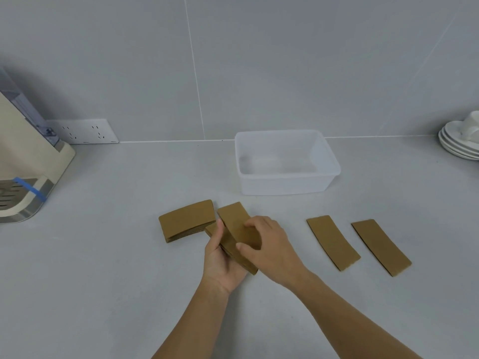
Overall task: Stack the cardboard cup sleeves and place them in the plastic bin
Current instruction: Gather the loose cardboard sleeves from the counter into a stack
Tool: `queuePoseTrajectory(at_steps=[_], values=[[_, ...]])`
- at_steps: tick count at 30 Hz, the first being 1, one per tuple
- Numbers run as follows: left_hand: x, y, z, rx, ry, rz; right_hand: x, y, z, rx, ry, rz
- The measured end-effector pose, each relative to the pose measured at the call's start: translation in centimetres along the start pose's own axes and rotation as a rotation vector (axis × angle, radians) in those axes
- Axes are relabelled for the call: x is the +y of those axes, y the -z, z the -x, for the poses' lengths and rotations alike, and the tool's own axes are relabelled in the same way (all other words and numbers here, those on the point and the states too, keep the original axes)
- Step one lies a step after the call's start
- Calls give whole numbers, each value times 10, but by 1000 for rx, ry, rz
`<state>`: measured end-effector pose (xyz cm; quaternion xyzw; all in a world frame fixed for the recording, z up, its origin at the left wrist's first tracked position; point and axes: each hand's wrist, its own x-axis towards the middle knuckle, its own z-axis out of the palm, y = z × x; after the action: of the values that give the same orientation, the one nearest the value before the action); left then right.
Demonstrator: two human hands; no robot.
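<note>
Nearest to us, our left hand (pixel 220 257) holds from below a small stack of cardboard cup sleeves (pixel 237 237), thumb on its left edge. Our right hand (pixel 269 248) lies on top of this stack with the fingers closed on the upper sleeve, as if squaring it with the others. The long axis of the stack runs from near-right to far-left.

To the right on the surface (pixel 103 281), two flat single sleeves remain, well apart from the stack: one nearer to our hands (pixel 333 242) and one further right (pixel 381 247). Both lie with almost the same diagonal axis, and the right hand is clearly closer to them, so we judge it should fetch them.

Just left of the stack lies a curved sleeve pile (pixel 188 220), closer to the left hand.

Beyond, the plastic bin (pixel 285 186) stands with nothing inside, ahead and slightly right.
</note>
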<state>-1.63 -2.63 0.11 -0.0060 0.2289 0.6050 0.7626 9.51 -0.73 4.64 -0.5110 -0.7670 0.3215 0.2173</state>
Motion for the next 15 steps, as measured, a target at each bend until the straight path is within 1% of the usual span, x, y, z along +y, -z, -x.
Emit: queuePoseTrajectory(at_steps=[4, 10, 15], values=[[-1, -2, -3, 24, -17, 34, 7, -7, 6, -34, 68, 54], [-10, -7, -7, 52, -11, -32, 18, -8, 12, -30, 102, 97], [-24, -8, -10, 98, 41, -104, 32, 4, 15, -158, 76, 124]])
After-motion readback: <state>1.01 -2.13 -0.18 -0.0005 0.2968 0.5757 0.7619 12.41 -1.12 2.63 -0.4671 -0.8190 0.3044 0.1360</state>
